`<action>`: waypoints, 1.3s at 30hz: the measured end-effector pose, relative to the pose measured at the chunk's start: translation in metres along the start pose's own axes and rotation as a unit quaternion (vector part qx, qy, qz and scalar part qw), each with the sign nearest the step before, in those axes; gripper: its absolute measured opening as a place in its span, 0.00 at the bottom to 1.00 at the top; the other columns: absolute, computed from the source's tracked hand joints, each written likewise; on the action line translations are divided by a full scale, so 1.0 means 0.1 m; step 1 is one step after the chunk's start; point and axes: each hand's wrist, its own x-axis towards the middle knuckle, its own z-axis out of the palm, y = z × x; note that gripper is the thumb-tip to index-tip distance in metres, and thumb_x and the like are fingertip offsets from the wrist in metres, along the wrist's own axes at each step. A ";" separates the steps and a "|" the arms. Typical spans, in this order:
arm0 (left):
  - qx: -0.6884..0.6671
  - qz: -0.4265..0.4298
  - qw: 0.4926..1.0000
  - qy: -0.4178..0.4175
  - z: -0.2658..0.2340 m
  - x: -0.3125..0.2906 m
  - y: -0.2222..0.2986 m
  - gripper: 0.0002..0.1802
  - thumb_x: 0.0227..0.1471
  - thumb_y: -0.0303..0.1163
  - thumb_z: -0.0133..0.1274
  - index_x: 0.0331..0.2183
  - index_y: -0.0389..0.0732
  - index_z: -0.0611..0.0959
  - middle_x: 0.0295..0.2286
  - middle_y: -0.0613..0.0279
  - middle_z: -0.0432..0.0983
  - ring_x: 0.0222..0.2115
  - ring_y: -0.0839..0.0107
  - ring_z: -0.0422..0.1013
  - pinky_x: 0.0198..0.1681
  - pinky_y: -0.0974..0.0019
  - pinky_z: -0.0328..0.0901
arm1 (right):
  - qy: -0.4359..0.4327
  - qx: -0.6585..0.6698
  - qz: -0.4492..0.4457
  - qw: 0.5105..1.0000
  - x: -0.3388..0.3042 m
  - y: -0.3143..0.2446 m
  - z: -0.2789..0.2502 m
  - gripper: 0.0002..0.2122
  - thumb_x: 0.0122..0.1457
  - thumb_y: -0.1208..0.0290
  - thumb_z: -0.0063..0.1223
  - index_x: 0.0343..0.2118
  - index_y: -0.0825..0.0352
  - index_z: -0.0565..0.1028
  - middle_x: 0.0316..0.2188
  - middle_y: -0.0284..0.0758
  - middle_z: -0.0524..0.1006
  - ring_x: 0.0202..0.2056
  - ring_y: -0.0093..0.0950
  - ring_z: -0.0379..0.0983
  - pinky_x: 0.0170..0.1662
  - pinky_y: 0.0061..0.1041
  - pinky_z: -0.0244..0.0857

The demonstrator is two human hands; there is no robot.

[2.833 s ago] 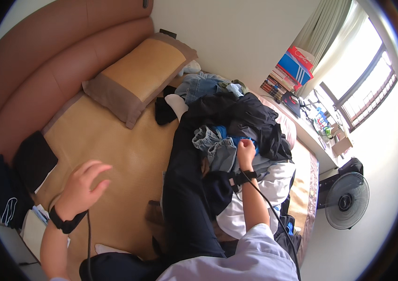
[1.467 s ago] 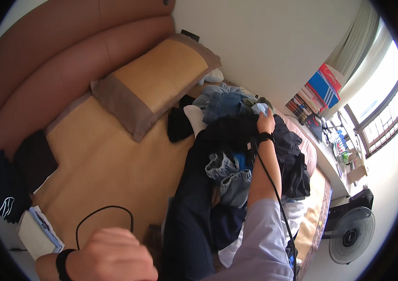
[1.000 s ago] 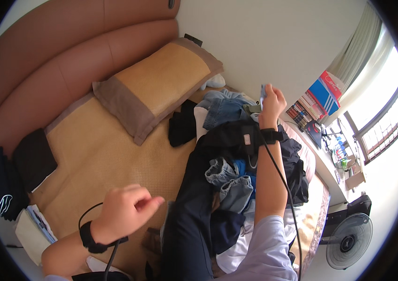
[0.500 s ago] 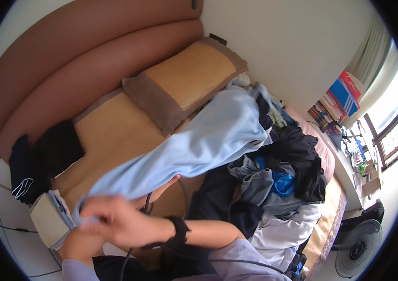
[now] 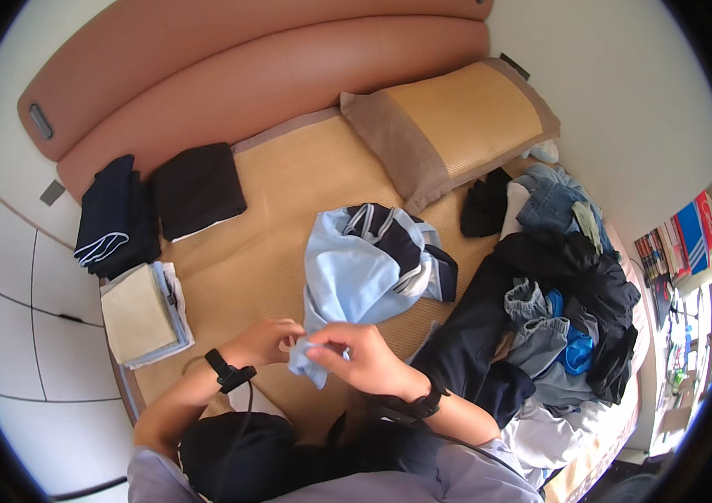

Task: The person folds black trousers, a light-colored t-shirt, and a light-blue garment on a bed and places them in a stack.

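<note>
A light-blue garment point(image 5: 343, 281) with navy, white-striped parts lies bunched on the middle of the bed, and its near end is lifted toward me. My right hand point(image 5: 366, 359) pinches that end between thumb and fingers, a short bit of cloth hanging below. Close beside it, my left hand point(image 5: 265, 342) has its fingertips pressed together at the cloth's edge. Which kind of garment it is, I cannot make out.
A heap of loose clothes point(image 5: 557, 327) covers the bed's right side. Folded dark clothes point(image 5: 196, 189) and a pale folded stack point(image 5: 138, 314) lie at the left. A pillow point(image 5: 465, 126) rests near the headboard point(image 5: 289, 59). Beyond the bed's right side are books point(image 5: 666, 247).
The light-blue garment, stretched out from the heap before, now lies apart from it mid-bed. My right hand has come back toward the middle, and my left hand is now in plain sight. The view has shifted.
</note>
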 end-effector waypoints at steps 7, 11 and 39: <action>-0.056 0.121 0.982 0.131 0.32 -0.09 0.10 0.19 0.35 0.25 0.56 0.36 0.40 0.75 0.32 0.56 0.71 0.35 0.62 0.69 0.38 0.66 0.63 | -0.096 -0.099 0.017 0.990 -0.23 0.26 0.12 0.07 0.50 0.75 0.52 0.32 0.70 0.73 0.20 0.37 0.72 0.19 0.23 0.65 0.24 0.20 0.60; -0.125 0.084 0.989 0.004 0.39 -0.19 -0.15 0.16 0.41 0.28 0.54 0.37 0.40 0.75 0.34 0.59 0.72 0.36 0.65 0.70 0.39 0.67 0.64 | -0.098 -0.102 0.016 0.990 -0.19 0.20 0.20 0.08 0.51 0.74 0.52 0.33 0.71 0.73 0.21 0.36 0.73 0.21 0.21 0.66 0.26 0.19 0.61; 0.223 -0.110 0.897 0.366 0.68 -0.20 -0.88 0.21 0.37 0.39 0.57 0.36 0.42 0.74 0.35 0.51 0.70 0.37 0.53 0.66 0.42 0.53 0.58 | 0.022 -0.432 0.100 0.896 -0.15 2.12 0.29 0.07 0.44 0.71 0.48 0.25 0.70 0.68 0.23 0.46 0.73 0.27 0.44 0.71 0.32 0.39 0.65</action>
